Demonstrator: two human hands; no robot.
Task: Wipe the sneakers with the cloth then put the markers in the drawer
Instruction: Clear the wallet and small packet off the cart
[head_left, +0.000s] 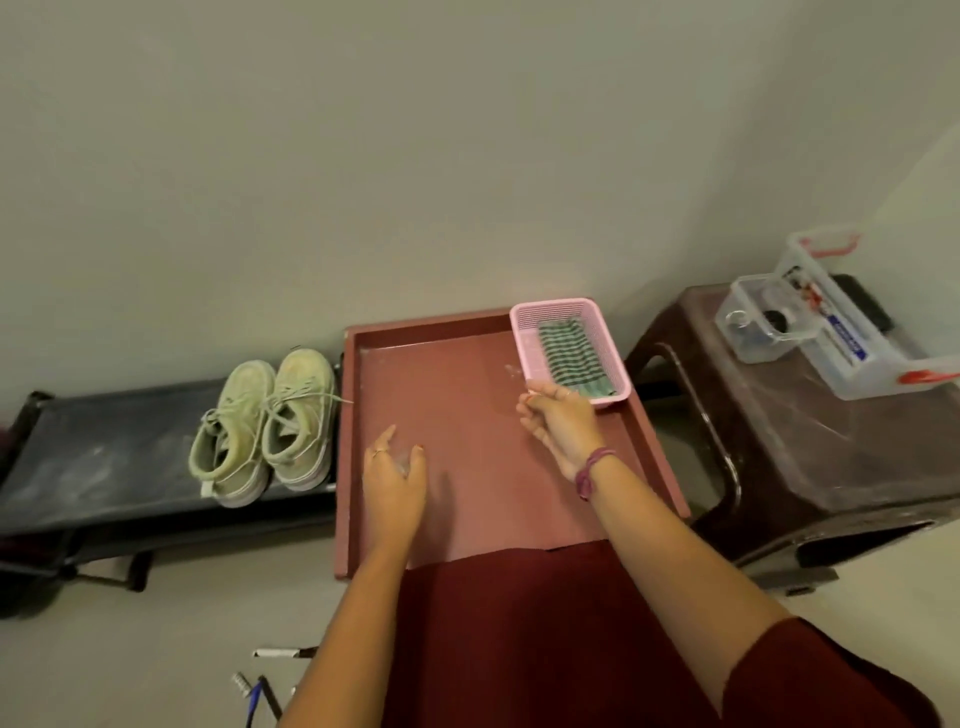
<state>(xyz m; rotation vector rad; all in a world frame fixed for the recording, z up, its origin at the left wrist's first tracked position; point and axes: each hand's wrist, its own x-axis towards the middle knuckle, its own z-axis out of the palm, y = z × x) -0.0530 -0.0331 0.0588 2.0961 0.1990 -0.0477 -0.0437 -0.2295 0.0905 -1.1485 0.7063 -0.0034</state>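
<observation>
Lying folded in pink basket (524, 332) — green-striped cloth (570, 358).

No writing can be read anywhere. The only lettering in view is a blue label (848, 340) with pale characters inside the clear plastic box (878, 364) on the brown stool (769, 441), and it looks like a brand strip, but it is too blurred to make out.
</observation>
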